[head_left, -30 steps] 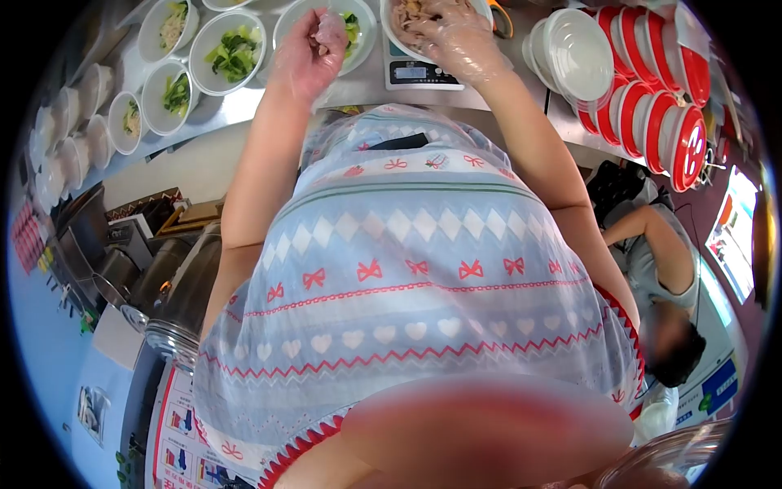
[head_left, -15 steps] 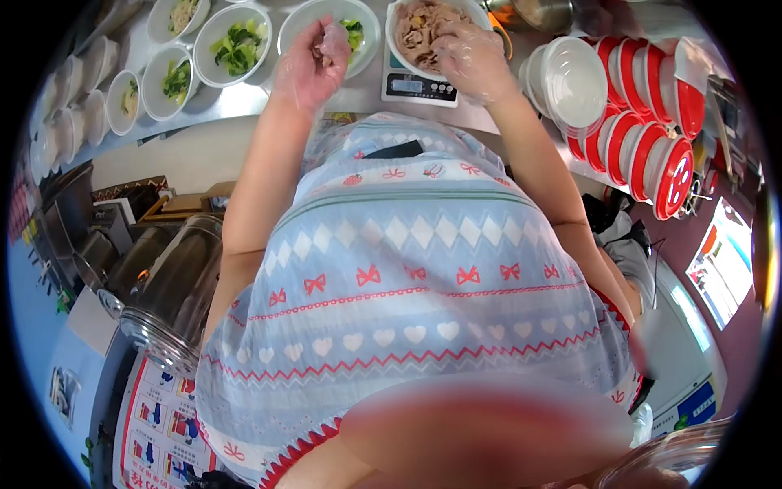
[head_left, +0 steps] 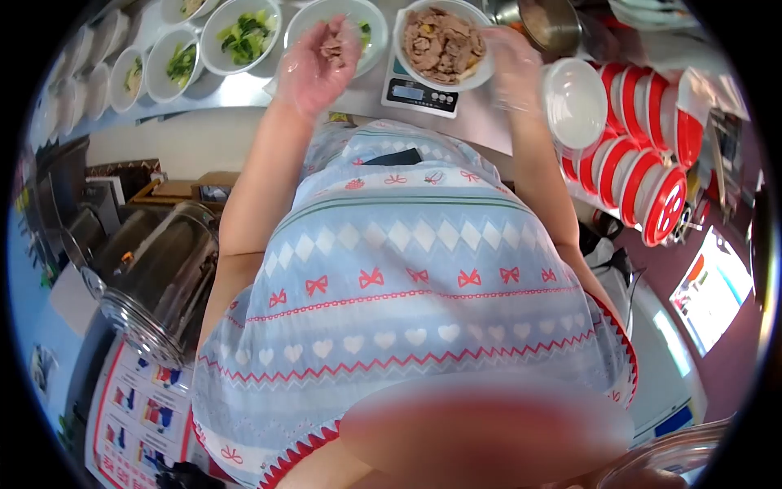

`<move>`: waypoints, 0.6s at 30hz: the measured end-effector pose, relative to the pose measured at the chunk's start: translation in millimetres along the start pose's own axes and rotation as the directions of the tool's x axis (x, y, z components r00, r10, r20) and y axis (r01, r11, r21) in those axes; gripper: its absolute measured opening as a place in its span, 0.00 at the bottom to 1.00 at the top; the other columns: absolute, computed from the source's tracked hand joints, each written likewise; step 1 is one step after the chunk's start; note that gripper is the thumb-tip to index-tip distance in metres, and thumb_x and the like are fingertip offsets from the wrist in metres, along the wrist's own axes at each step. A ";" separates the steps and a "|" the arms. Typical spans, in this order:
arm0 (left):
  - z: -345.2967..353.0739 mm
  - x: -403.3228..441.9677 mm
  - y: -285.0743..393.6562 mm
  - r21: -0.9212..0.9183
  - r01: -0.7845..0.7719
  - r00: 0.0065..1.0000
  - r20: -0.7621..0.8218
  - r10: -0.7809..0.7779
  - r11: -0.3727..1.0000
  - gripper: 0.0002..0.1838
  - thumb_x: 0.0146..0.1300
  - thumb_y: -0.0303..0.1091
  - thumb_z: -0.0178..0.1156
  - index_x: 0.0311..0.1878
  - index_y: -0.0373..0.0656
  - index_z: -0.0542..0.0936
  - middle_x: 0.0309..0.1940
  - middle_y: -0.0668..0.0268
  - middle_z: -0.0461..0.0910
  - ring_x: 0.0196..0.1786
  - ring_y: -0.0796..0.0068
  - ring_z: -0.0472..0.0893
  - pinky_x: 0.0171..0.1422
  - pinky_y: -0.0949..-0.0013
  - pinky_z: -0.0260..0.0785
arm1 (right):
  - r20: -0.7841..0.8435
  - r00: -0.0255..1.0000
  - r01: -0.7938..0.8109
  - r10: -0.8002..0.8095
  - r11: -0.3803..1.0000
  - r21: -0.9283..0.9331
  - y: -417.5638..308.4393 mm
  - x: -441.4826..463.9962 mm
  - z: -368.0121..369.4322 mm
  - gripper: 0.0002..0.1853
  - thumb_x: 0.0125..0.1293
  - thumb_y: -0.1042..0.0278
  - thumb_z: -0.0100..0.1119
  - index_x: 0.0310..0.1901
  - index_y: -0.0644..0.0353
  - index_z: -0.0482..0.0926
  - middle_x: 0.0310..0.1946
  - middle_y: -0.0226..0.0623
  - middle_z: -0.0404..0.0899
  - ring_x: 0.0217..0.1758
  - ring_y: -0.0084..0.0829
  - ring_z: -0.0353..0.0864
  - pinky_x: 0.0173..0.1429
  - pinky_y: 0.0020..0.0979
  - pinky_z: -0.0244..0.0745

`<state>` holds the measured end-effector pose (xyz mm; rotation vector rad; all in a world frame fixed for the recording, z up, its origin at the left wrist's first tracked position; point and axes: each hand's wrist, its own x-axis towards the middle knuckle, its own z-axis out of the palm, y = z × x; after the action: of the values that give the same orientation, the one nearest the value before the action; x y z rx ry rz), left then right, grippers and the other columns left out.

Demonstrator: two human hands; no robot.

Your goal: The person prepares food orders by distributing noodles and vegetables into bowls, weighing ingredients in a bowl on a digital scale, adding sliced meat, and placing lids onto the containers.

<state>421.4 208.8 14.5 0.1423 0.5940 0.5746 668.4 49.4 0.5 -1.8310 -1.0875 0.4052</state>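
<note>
My left hand, in a clear plastic glove, is cupped around some sliced meat. It is over the left side of a white bowl with green vegetables. A white bowl full of sliced meat rests on a kitchen scale. Just right of that bowl is my right hand, also gloved and smeared by motion; its fingers cannot be made out clearly.
More bowls of greens line the counter at the left. To the right are stacked white bowls, red-and-white stacked containers and a metal pot. A large clear jar is at the lower left.
My right hand has come out of the meat bowl to its right side. My left hand has turned, showing the meat more. The co-worker has gone out of view.
</note>
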 end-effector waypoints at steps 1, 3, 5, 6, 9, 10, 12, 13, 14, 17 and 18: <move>-3.8 0.5 1.3 -0.102 0.007 0.999 -0.037 -0.011 0.995 0.15 0.74 0.36 0.44 0.46 0.34 0.73 0.39 0.57 0.76 0.44 0.63 0.78 0.46 0.70 0.77 | -0.042 0.983 -0.175 0.178 0.982 0.068 -11.8 0.3 -6.7 0.12 0.62 0.66 0.56 0.45 0.56 0.83 0.40 0.34 0.80 0.43 0.29 0.77 0.49 0.28 0.69; 9.5 -14.5 5.9 -0.213 0.017 0.998 -0.050 -0.028 0.977 0.16 0.73 0.36 0.43 0.47 0.34 0.74 0.40 0.56 0.77 0.45 0.61 0.79 0.48 0.68 0.78 | -0.003 0.884 -0.400 0.467 0.761 0.511 -26.1 4.0 -11.8 0.11 0.64 0.68 0.55 0.44 0.62 0.81 0.37 0.31 0.78 0.39 0.24 0.75 0.47 0.23 0.69; 14.6 -23.5 19.7 -0.214 -0.013 0.999 -0.033 0.006 0.977 0.16 0.73 0.37 0.43 0.46 0.34 0.75 0.38 0.57 0.78 0.43 0.61 0.79 0.46 0.68 0.79 | 0.074 0.879 -0.397 0.471 0.635 0.663 -22.8 -0.2 -10.5 0.09 0.65 0.69 0.55 0.43 0.64 0.78 0.36 0.30 0.76 0.36 0.22 0.72 0.44 0.23 0.67; 0.3 -14.7 32.0 -0.390 0.123 0.990 -0.017 -0.141 0.913 0.16 0.73 0.37 0.43 0.44 0.35 0.75 0.34 0.59 0.78 0.40 0.64 0.80 0.43 0.69 0.79 | 0.110 0.872 -0.378 0.477 0.512 0.772 -25.4 -1.4 -5.3 0.07 0.65 0.70 0.55 0.42 0.63 0.77 0.36 0.30 0.74 0.37 0.21 0.71 0.44 0.23 0.67; -13.6 -19.6 72.7 -0.364 0.152 0.984 0.141 -0.108 0.919 0.14 0.73 0.37 0.43 0.34 0.39 0.72 0.23 0.66 0.72 0.27 0.74 0.75 0.28 0.74 0.74 | 0.167 0.828 -0.377 0.535 0.311 0.873 -26.6 -10.9 12.2 0.07 0.66 0.69 0.56 0.43 0.59 0.75 0.37 0.29 0.75 0.45 0.23 0.74 0.52 0.27 0.70; -4.1 -34.3 93.8 -0.381 0.120 0.992 0.089 -0.093 0.917 0.14 0.72 0.36 0.44 0.30 0.40 0.69 0.21 0.68 0.68 0.23 0.77 0.71 0.25 0.76 0.71 | 0.242 0.803 -0.417 0.545 0.224 0.881 -12.1 -12.2 19.1 0.08 0.66 0.68 0.57 0.44 0.59 0.75 0.40 0.31 0.76 0.46 0.24 0.75 0.51 0.27 0.72; -10.8 -42.7 157.2 -0.501 0.191 0.955 0.294 -0.041 0.844 0.14 0.72 0.35 0.45 0.29 0.40 0.67 0.21 0.68 0.67 0.23 0.77 0.69 0.25 0.76 0.69 | 0.169 0.821 -0.384 0.545 0.309 0.870 -40.1 -14.7 45.4 0.08 0.66 0.69 0.56 0.45 0.60 0.75 0.39 0.31 0.76 0.43 0.23 0.76 0.44 0.23 0.73; -10.5 -52.3 187.7 -0.540 0.163 0.970 0.241 -0.034 0.825 0.14 0.72 0.35 0.45 0.29 0.40 0.67 0.21 0.68 0.67 0.23 0.77 0.69 0.24 0.76 0.68 | 0.174 0.823 -0.410 0.541 0.352 0.842 -54.5 -14.3 55.8 0.07 0.66 0.70 0.55 0.45 0.60 0.75 0.38 0.30 0.76 0.40 0.22 0.75 0.39 0.21 0.71; -5.9 -61.6 212.0 -0.580 0.146 0.981 0.187 -0.043 0.801 0.13 0.72 0.34 0.46 0.29 0.40 0.67 0.21 0.68 0.67 0.23 0.77 0.69 0.24 0.77 0.67 | 0.171 0.818 -0.418 0.550 0.363 0.833 -55.3 -9.7 71.4 0.07 0.67 0.71 0.55 0.45 0.59 0.75 0.37 0.30 0.76 0.39 0.21 0.74 0.38 0.21 0.70; 13.3 -63.2 328.8 -0.161 -0.351 0.936 -0.065 0.345 0.922 0.12 0.70 0.31 0.48 0.29 0.39 0.68 0.21 0.66 0.69 0.23 0.75 0.72 0.24 0.77 0.68 | 0.202 0.801 -0.380 0.564 0.218 0.899 -76.8 -2.7 122.0 0.05 0.67 0.70 0.54 0.43 0.59 0.74 0.36 0.29 0.75 0.34 0.20 0.71 0.34 0.19 0.66; 4.2 -46.6 381.5 -0.044 -0.432 0.898 0.076 0.434 0.901 0.12 0.69 0.29 0.48 0.27 0.38 0.68 0.21 0.65 0.70 0.24 0.74 0.74 0.24 0.75 0.71 | 0.188 0.807 -0.359 0.560 0.212 0.909 -97.5 4.6 142.7 0.05 0.67 0.70 0.54 0.43 0.59 0.74 0.36 0.29 0.75 0.34 0.20 0.71 0.34 0.19 0.66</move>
<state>212.9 501.9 150.3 0.2771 0.4727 1.0056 527.1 148.4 11.2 -1.0112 0.0281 0.9648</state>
